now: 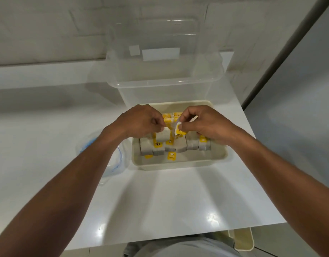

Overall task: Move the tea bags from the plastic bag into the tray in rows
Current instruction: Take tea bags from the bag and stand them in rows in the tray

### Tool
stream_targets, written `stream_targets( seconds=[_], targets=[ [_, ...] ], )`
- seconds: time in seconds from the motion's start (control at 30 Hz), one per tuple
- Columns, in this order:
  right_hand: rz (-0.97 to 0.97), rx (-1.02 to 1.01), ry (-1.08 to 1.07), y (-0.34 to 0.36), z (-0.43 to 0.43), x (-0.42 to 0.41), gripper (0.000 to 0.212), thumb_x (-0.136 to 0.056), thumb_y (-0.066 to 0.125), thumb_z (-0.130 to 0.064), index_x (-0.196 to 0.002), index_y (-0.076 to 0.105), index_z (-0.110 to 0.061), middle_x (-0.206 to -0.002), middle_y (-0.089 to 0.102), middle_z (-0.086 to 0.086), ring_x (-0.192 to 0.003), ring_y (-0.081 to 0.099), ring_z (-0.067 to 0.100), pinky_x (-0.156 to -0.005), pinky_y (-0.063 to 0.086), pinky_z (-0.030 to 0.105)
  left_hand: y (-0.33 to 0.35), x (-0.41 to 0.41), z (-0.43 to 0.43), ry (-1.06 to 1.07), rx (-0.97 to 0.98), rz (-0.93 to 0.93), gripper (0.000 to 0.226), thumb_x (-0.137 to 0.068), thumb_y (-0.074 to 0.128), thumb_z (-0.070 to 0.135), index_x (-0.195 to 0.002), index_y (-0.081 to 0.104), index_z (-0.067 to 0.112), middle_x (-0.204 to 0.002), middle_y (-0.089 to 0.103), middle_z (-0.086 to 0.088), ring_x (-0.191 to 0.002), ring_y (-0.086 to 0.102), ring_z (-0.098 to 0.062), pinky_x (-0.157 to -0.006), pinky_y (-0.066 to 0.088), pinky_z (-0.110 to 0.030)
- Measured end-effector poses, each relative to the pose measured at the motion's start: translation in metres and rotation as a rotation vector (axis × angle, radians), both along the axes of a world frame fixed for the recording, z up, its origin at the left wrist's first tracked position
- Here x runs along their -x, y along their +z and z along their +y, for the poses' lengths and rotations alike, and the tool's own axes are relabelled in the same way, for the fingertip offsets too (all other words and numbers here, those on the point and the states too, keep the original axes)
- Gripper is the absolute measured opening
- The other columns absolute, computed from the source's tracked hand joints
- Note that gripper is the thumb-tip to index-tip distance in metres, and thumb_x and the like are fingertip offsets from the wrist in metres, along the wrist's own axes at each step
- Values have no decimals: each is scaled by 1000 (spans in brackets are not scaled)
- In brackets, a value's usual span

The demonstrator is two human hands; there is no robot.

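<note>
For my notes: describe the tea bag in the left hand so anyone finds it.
A beige tray sits on the white counter. Over its near-left part, the left hand pinches one tea bag. Unlike the rows below, it hangs lifted.

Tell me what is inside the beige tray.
Inside the tray: a front row of tea bags with yellow tags, more at the back. The left hand and right hand, pinching another tea bag, hide the middle.
</note>
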State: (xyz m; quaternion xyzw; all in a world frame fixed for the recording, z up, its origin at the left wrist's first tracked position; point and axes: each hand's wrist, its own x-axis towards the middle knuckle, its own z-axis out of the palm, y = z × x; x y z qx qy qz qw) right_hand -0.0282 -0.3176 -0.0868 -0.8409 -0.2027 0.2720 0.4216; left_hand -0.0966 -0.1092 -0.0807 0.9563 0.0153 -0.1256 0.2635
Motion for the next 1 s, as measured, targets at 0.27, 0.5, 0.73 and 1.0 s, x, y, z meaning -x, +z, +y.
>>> stream_targets(
  seconds=[0.27, 0.5, 0.73, 1.0],
  targets=[
    [-231, 68, -25, -6, 4, -3, 12, -77, 79, -24, -82, 68, -23, -81, 58, -21, -62, 49, -15, -56, 31, 9, -4, -4, 6, -44, -30, 25, 10, -88, 72, 26, -96, 78, 28, -77, 62, 27, -87, 63, -6, -84, 52, -31],
    [-89, 89, 77, -12, 3, -4, 27, -84, 72, -15, -107, 67, -29, -80, 69, -9, -66, 65, 5, -59, 42, 19, -14, -5, 3, -144, -2, 103, 10, -87, 72, 23, -95, 78, 24, -76, 64, 24, -84, 63, -5, -82, 51, -29],
    [108, 288, 233, -20, 2, 0, 10, -83, 69, -14, -88, 72, -23, -66, 72, -2, -63, 70, 10, -50, 44, 20, -33, -10, -3, -216, 77, 241, 7, -86, 75, 26, -92, 78, 28, -74, 66, 20, -73, 59, 5, -71, 45, -17],
    [-95, 440, 166, -50, 13, -14, 13, -78, 74, -19, -78, 70, -32, -66, 65, -17, -73, 64, 5, -69, 54, 27, -71, -35, -16, -194, -235, 142, 12, -85, 67, 35, -94, 74, 40, -82, 60, 23, -98, 61, -11, -88, 52, -40]
  ],
)
